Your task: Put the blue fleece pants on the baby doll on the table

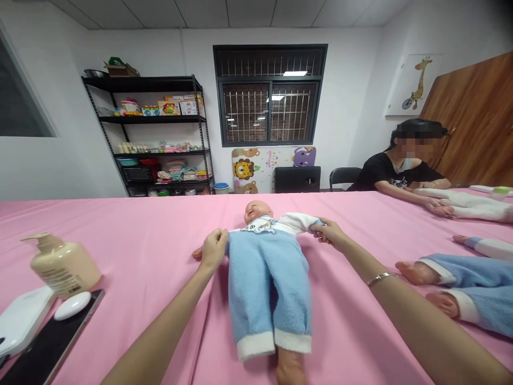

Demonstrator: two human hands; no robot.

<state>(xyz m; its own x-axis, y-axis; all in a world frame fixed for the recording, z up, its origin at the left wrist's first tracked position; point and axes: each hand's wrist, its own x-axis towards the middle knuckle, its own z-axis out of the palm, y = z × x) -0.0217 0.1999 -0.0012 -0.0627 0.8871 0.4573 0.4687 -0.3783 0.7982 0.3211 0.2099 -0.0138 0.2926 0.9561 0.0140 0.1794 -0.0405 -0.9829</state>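
We see a baby doll (264, 251) lying on its back in the middle of the pink counter (152, 235), head toward the far edge and feet toward us, one bare foot showing at the near end. It wears fleecy blue trousers (268, 289) with white cuffs and a white top with a printed bib. Our left hand (214, 250) sits at the doll's side by the waistband, fingers curled in and pinching the blue fabric at its upper corner; the doll's small arm pokes out just beyond it. Our right hand (329, 234) is on the other side, fingers closed together around the end of the white sleeve (298, 221) — the doll's own hand is hidden inside the grip. A thin bracelet (379, 278) circles the right wrist. At the left edge of the counter stand a beige pump bottle (64, 266), a white oval object (72, 306) resting on a dark tablet (52, 342), and a white case beside them. To the right lies a second doll (457, 289) in matching blue trousers, well apart from ours, and farther back another person in a black shirt (395, 171) has both hands on a doll dressed in white. A black shelving unit (152, 133) stands against the back wall — beside a barred window.
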